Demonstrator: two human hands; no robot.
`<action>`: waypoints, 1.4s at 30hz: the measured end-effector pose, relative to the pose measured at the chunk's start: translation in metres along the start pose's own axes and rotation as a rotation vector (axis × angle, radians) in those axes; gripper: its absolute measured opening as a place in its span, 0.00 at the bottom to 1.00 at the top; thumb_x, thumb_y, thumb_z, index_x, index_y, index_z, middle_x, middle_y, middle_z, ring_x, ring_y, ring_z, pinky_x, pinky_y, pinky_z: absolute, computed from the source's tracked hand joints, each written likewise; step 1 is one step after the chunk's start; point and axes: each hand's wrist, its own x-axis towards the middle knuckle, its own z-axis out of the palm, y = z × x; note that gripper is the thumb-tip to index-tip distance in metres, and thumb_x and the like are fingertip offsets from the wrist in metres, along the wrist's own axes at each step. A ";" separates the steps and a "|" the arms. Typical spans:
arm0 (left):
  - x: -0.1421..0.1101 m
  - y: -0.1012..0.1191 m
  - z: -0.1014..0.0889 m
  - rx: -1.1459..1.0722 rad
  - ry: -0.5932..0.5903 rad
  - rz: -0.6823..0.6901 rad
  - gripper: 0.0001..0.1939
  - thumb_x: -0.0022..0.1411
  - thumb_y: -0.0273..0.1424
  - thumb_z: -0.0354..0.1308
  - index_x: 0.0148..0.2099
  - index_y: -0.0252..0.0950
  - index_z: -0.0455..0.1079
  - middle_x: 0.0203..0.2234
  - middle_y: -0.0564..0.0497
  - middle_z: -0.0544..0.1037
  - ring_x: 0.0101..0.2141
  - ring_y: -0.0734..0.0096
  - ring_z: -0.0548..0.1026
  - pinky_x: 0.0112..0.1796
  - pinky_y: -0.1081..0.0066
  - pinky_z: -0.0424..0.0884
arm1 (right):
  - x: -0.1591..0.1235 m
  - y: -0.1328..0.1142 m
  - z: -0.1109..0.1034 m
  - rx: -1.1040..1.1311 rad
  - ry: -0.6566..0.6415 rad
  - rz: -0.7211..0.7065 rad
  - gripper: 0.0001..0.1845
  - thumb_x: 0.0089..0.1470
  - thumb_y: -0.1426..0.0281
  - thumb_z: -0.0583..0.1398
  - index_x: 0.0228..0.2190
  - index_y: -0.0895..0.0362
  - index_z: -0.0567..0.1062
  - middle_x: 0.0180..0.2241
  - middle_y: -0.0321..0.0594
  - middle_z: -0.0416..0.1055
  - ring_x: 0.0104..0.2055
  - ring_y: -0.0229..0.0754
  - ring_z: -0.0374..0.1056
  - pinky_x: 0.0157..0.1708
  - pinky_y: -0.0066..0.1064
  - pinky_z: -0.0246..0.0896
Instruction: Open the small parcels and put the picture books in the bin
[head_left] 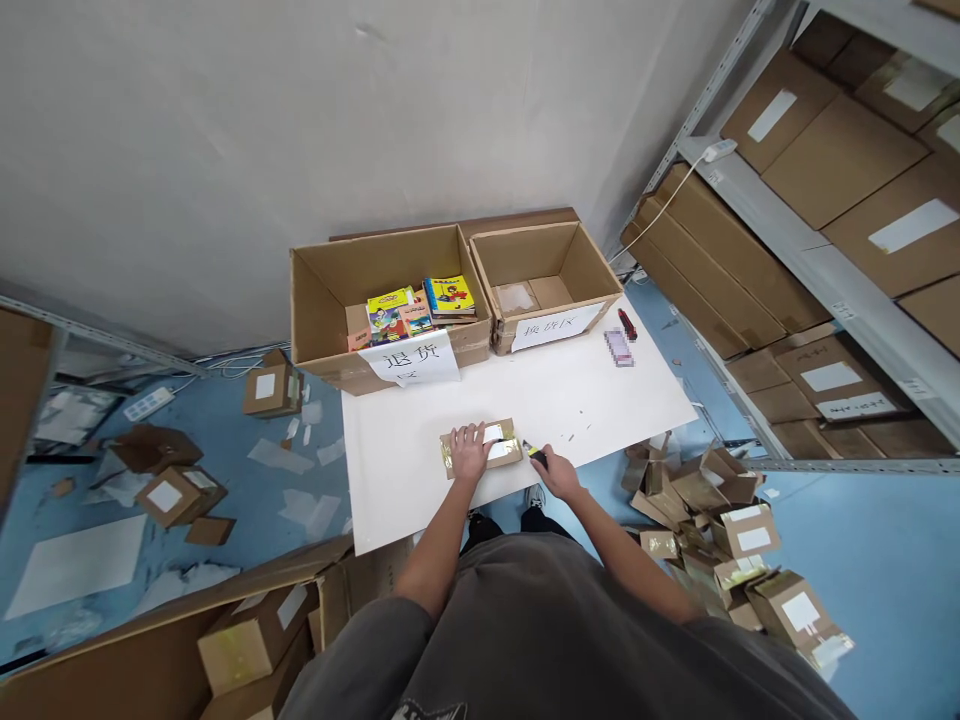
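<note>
left hand [469, 454] spread on a taped carton [510, 453], right hand [557, 473] gripping what seems a cutter [536, 455]

A dark grey printed T-shirt [540, 620] is worn with black trousers [481, 530] and grey-white shoes [535, 496].

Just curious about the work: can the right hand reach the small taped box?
Probably yes: the right hand, holding a yellow-and-black tool, is close beside the taped box, with only that tool between them.
</note>
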 end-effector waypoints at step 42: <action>-0.059 0.052 0.002 -0.023 -0.068 -0.317 0.33 0.72 0.40 0.49 0.74 0.33 0.53 0.63 0.33 0.69 0.55 0.48 0.72 0.51 0.55 0.71 | 0.141 -0.078 0.008 0.468 0.160 0.347 0.29 0.54 0.49 0.65 0.49 0.53 0.65 0.42 0.49 0.79 0.43 0.51 0.77 0.38 0.34 0.67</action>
